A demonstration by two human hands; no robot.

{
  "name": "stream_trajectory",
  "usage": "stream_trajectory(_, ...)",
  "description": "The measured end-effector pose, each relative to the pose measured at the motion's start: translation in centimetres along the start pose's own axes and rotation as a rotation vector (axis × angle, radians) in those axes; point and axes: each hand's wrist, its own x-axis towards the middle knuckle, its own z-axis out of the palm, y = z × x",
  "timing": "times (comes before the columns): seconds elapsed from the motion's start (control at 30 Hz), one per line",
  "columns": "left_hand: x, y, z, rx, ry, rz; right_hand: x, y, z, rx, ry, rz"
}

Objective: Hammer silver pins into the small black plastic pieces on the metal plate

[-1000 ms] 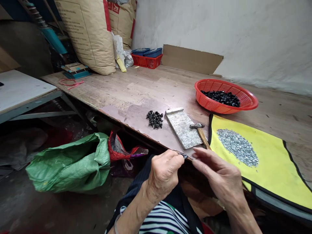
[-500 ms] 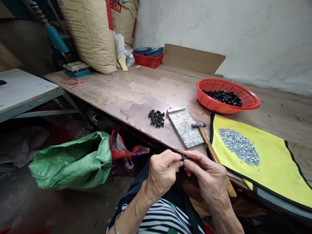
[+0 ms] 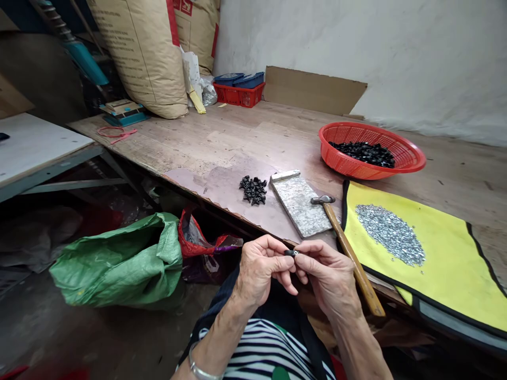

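Note:
My left hand (image 3: pixel 259 269) and my right hand (image 3: pixel 327 275) meet above the table edge, both pinching a small black part (image 3: pixel 291 253) between thumbs and fingertips. Its exact shape is mostly hidden by my fingers. Beyond them lies a loose pile of similar black parts (image 3: pixel 253 190). Close to my right hand rests a wooden-handled ball-peen hammer (image 3: pixel 350 253), its head on a speckled stone slab (image 3: pixel 300 203). Farther right, silvery small metal pieces (image 3: pixel 390 235) are spread on a yellow cloth (image 3: pixel 447 279), and a red plastic basket (image 3: pixel 340 161) holds more black parts (image 3: pixel 364 153).
The worn wooden table (image 3: pixel 237 134) ends in an edge just past my hands. Large paper sacks (image 3: pixel 142 58), a red crate (image 3: pixel 237 95) and cardboard (image 3: pixel 312 89) stand behind it. A green woven sack (image 3: pixel 127 266) and a red plastic bag (image 3: pixel 194 237) sit on the floor at left.
My hands have come closer together and lifted the small black part slightly away from the table edge. My right hand has moved left, uncovering more of the hammer handle.

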Motion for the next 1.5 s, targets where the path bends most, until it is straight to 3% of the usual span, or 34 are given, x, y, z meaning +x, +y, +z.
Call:
stream_trajectory(0.33,0.2,-0.1,-0.2,0.009,-0.008,-0.001,0.1,0.4,0.2,-0.006,0.103,-0.068)
stream_trajectory(0.77,0.9,0.5,-0.9,-0.034,-0.044,-0.132,0.3,-0.1,-0.9,-0.026,-0.174,0.027)
stream_trajectory(1.0,0.6,0.6,-0.9,0.067,-0.010,-0.087,-0.1,0.5,-1.8,-0.152,-0.244,-0.057)
stream_trajectory(1.2,0.1,0.5,-0.6,0.097,-0.033,-0.084,-0.7,1.1,-2.0,-0.105,-0.309,-0.167)
stream_trajectory(1.5,-0.4,0.2,-0.5,0.122,-0.055,-0.090,-1.1,3.1,-2.6,0.071,-0.333,-0.117)
